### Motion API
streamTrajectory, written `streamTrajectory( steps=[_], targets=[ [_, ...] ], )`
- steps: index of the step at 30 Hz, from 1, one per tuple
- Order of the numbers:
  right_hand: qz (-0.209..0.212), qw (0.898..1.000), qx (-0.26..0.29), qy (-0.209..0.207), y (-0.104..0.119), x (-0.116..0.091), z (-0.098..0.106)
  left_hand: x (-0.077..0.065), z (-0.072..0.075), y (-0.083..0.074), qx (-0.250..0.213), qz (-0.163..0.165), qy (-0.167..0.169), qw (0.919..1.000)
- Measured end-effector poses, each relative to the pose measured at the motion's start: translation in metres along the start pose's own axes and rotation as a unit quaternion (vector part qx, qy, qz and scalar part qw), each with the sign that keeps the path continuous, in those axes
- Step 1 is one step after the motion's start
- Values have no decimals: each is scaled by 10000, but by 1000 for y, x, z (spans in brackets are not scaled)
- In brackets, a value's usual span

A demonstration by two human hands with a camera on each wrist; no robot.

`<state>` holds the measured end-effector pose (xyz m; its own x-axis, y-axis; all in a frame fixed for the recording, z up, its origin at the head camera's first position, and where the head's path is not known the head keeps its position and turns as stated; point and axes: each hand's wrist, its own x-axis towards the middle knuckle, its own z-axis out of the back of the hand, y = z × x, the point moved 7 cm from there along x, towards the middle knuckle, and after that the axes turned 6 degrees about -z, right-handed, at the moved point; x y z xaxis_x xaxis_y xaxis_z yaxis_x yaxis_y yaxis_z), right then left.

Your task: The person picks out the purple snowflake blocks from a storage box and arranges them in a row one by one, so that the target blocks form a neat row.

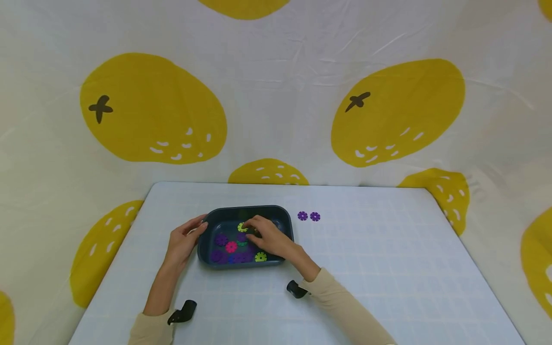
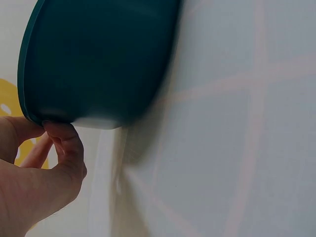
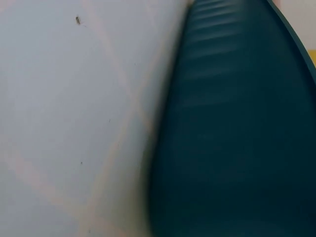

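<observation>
A dark teal tray (image 1: 246, 267) sits on the table with plastic snowflake discs inside, several of them purple. My left hand (image 1: 180, 244) pinches its left rim between thumb and fingers; the left wrist view shows the same hand (image 2: 52, 168) at the edge of the tray wall (image 2: 98, 59). Over the tray's right half reaches my right hand (image 1: 269, 237), thumb and index finger apart, the index fingertip right at a yellow disc (image 1: 241, 227). Nearby lie a pink disc (image 1: 231, 247) and a yellow-green disc (image 1: 260, 257). In the right wrist view the tray's outer side (image 3: 232, 138) hides the right hand.
Two purple discs, a left one (image 1: 303, 216) and a right one (image 1: 315, 217), lie side by side on the table right of the tray. A pale checked cloth (image 1: 388, 268) covers the table. Behind it hangs a curtain (image 1: 276, 96) with yellow fruit prints.
</observation>
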<state>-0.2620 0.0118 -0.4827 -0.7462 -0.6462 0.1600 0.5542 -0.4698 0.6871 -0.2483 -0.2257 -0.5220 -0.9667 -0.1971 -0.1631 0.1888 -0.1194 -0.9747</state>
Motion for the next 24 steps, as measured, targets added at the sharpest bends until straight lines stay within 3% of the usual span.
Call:
streamTrajectory(
  steps=[9, 24],
  targets=[
    [-267, 9979, -487, 319, -7, 3, -12, -1, -4, 0, -142, -78, 11, 9999],
    [-321, 9948, -765, 586, -11, 6, -19, -2, -2, 0, -144, 15, -9, 9999]
  ],
)
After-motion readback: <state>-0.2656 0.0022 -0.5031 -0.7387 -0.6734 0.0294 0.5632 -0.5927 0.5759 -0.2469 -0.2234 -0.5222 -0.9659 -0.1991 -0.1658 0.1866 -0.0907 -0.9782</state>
